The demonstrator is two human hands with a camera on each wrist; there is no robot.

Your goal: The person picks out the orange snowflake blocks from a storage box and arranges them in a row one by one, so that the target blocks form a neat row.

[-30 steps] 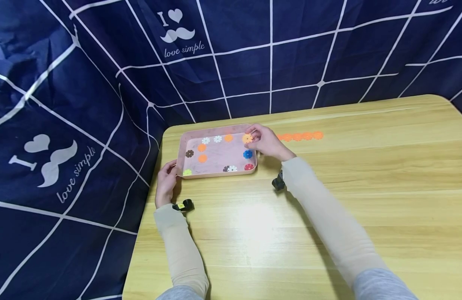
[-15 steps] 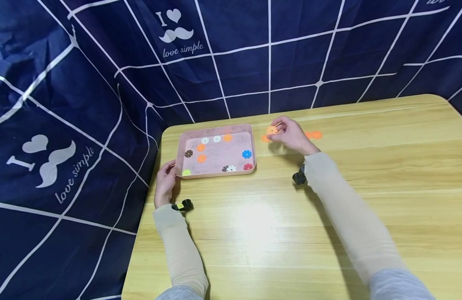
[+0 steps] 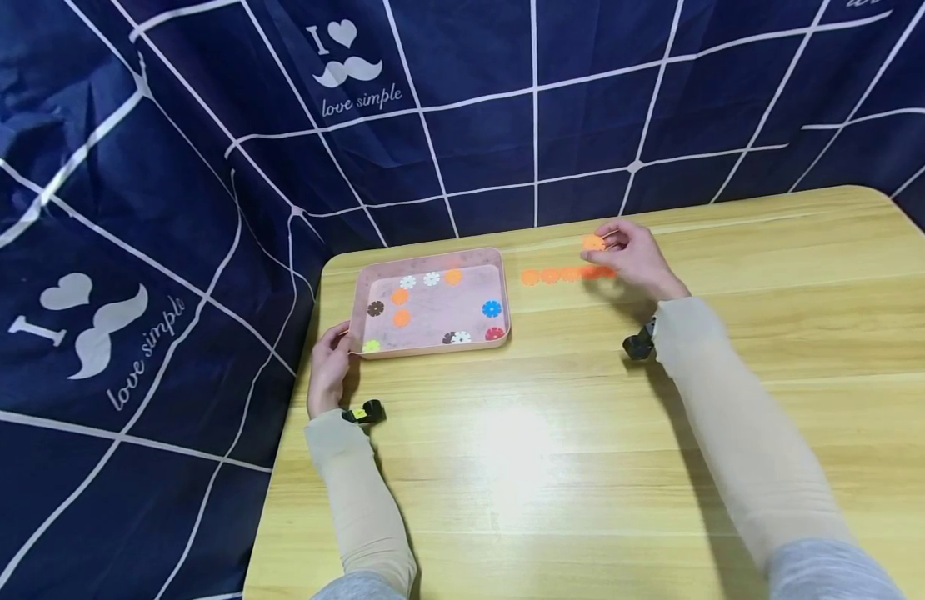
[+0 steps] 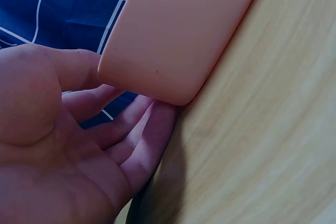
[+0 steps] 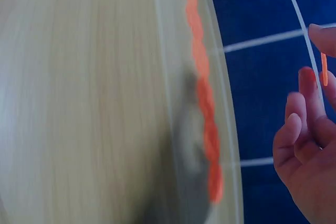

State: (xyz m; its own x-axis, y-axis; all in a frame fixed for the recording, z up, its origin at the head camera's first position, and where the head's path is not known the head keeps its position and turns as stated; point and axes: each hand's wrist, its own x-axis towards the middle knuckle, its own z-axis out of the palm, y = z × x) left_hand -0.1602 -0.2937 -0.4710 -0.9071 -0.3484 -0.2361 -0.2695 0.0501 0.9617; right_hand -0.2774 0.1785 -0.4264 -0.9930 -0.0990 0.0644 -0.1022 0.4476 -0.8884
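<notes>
In the head view a pink tray (image 3: 431, 352) lies at the back left of the table, with notched flower-shaped discs in several colours inside. My left hand (image 3: 330, 371) holds its near left corner; the left wrist view shows the thumb at the rim and fingertips at the bottom edge of the tray (image 4: 157, 35). Right of the tray, my right hand (image 3: 637, 257) pinches an orange flower-shaped disc (image 3: 593, 242) by its edge, above the table. Below that hand runs a row of orange discs (image 3: 550, 276), partly covered by it. Edge-on, the pinched disc (image 5: 324, 69) shows between thumb and finger.
A blue disc (image 3: 492, 308) and a red disc (image 3: 495, 333) lie at the tray's right side. Dark blue cloth (image 3: 477, 100) with white lines hangs behind and left of the wooden table (image 3: 582, 467). Each wrist wears a small black camera (image 3: 638, 342).
My right hand has carried the orange disc from over the tray's far right corner rightward to above the row of discs. My left hand has stayed at the tray's corner.
</notes>
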